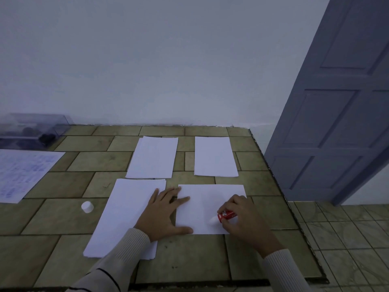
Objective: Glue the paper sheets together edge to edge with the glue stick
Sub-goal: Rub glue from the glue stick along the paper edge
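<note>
Two white paper stacks lie near me on the tiled table: a tall stack [117, 218] on the left and a sheet [206, 201] on the right. My left hand [163, 213] lies flat with spread fingers across the gap, pressing the right sheet's left edge. My right hand [240, 218] grips the red glue stick [226, 215], uncapped, its white tip down on the right sheet near the front edge. The white cap [87, 206] stands on the table to the left.
Two more white stacks, one [153, 158] at centre and one [214, 157] to its right, lie farther back. A printed sheet [23, 173] and a clear plastic box [31, 131] sit at the far left. The table edge [280, 186] runs along the right, a grey door [336, 102] beyond.
</note>
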